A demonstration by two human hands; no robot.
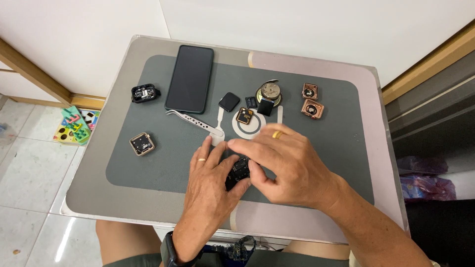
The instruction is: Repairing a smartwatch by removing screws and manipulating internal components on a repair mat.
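My left hand (210, 185) and my right hand (284, 165) meet over the front of a grey work mat (148, 168). Together they grip a small black watch body (238, 171), mostly hidden between the fingers and thumbs. Each hand wears a gold ring. Silver tweezers (195, 122) lie just beyond my left fingertips. A white ring-shaped tool (252, 126) lies behind my right fingers, partly covered by them.
A black smartphone (190, 78) lies at the mat's back. Around it are a black watch case (144, 92), a gold watch case (142, 144), a small black screen (229, 101), a round metal part (269, 92), two rose-gold cases (311, 101). Colourful toy (74, 126) on the floor, left.
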